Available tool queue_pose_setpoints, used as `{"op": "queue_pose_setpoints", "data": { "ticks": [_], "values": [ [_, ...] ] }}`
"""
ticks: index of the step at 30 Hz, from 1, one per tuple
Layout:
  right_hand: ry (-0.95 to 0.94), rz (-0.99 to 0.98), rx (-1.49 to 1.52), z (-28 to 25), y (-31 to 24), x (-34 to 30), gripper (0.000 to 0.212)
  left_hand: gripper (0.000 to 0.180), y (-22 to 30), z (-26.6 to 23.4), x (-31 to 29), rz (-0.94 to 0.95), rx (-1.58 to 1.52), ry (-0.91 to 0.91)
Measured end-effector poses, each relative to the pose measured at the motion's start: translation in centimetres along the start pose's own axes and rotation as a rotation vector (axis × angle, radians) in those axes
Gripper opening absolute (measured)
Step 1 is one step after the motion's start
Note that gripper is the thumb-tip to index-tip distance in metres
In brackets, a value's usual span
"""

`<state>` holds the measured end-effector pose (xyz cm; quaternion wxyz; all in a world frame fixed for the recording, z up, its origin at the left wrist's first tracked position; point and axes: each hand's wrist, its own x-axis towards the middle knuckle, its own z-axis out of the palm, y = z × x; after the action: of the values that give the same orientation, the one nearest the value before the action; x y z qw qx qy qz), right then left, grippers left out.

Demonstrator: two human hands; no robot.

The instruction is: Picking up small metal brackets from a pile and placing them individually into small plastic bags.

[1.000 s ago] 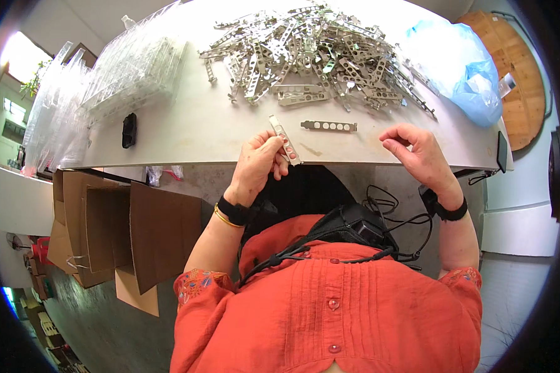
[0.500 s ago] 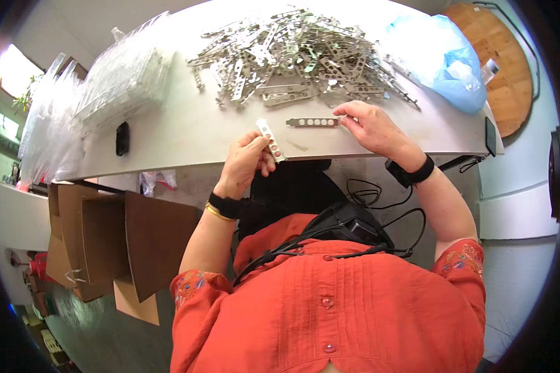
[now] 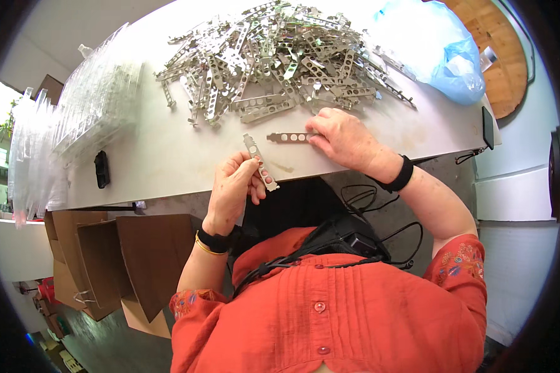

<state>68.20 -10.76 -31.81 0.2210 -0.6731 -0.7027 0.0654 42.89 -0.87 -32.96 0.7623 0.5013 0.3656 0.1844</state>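
My left hand point(image 3: 231, 185) pinches a flat metal slot bracket point(image 3: 251, 148) with a row of round holes. That bracket is tilted, one end pointing up and away, just above the table's front edge. To its right, a second slot bracket point(image 3: 285, 137) lies crosswise at the table surface. My right hand point(image 3: 350, 142) has its thumb and fingers closed on the right end of this one, hiding that end. Beyond both hands rises a large heap of similar metal brackets point(image 3: 274, 65).
Clear plastic trays point(image 3: 99, 93) are stacked at the left of the white table point(image 3: 186, 168), near a small black object point(image 3: 102, 169). A blue plastic bag point(image 3: 445, 56) and a dark phone-like slab point(image 3: 488, 127) are at the right. Cardboard boxes point(image 3: 152, 261) stand below left.
My right fingers have moved further over the end of the crosswise bracket. My left hand still holds its bracket, now turned slightly. The whole view has shifted a little.
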Motion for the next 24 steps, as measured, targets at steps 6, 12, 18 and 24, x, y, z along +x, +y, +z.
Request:
{"op": "queue_pose_setpoints", "data": {
  "ticks": [6, 12, 18, 24],
  "values": [
    [-0.283, 0.351, 0.739, 0.2, 1.6, -0.5, 0.022, 0.018, 1.5, 1.7, 1.6, -0.064, -0.05, -0.024],
    [-0.474, 0.695, 1.316, -2.7, 1.2, -1.3, 0.019, 0.017, 2.0, 3.4, 3.7, -0.2, -0.136, -0.101],
    [-0.505, 0.701, 1.453, -2.5, 2.6, -2.1, 0.021, 0.019, 1.7, 4.4, 5.0, -0.229, -0.206, -0.195],
    [-0.496, 0.712, 1.514, -1.9, 2.6, -1.7, 0.02, 0.021, 1.6, 3.5, 5.6, -0.262, -0.298, -0.238]
  ]
}}
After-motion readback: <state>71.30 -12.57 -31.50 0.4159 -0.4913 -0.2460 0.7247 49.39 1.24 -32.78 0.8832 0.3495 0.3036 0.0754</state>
